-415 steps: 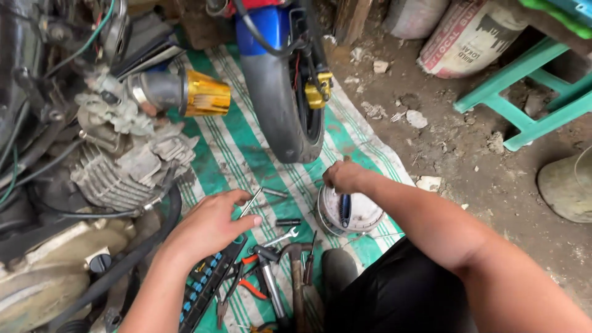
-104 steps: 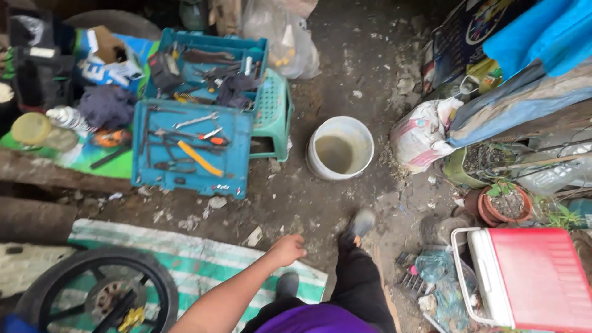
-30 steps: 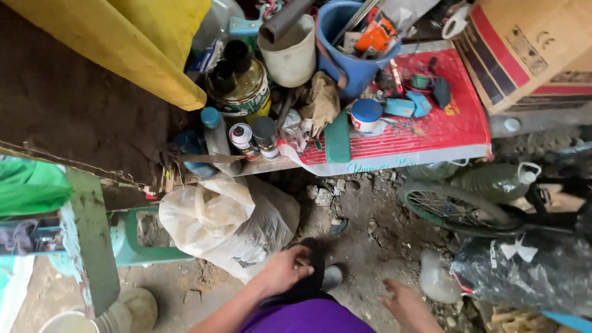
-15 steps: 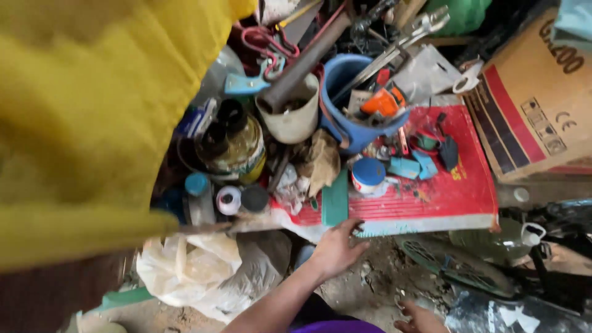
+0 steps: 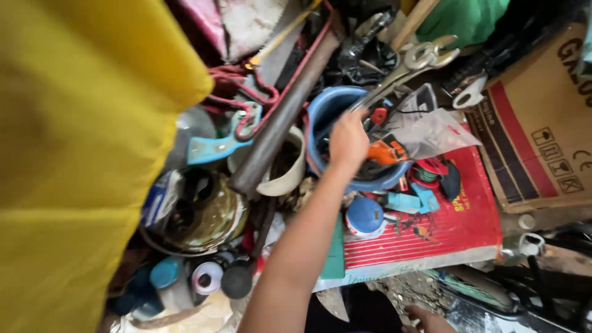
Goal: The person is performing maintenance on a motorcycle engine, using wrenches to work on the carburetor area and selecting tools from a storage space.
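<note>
1. Since the frame 0.5 s earlier, the left hand [image 5: 348,142] has gone from the front edge of the cluttered shelf up to the blue bucket [image 5: 320,114], and the view has closed in.
2. Nearest the wearer, well below that hand, the right hand [image 5: 428,319] shows only as a sliver at the picture's bottom edge. Whether it is spread or closed cannot be told.
3. Just below and right of the left hand, a blue-capped tin [image 5: 364,217] stands on a red printed sheet [image 5: 456,234].
4. The left hand is seen from the back, with its fingers curled down over the bucket's rim into the tools inside. Whether they pinch anything cannot be told, because the fingertips are hidden.
5. Touching or just right of the hand lies an orange-handled tool [image 5: 385,151]. A clear plastic bag [image 5: 435,126] sits just beyond it.
6. Left of the hand, a grey metal pipe [image 5: 283,117] slants past a white pot [image 5: 291,180].
7. Above and right, 2 large spanners [image 5: 419,57] stick out of the bucket. A cardboard box [image 5: 542,135] is far right and a yellow cloth [image 5: 74,154] far left.
8. Judgement: the step in hand is a reach into the bucket. Any pick there calls for working the fingers between tangled handles.
</note>
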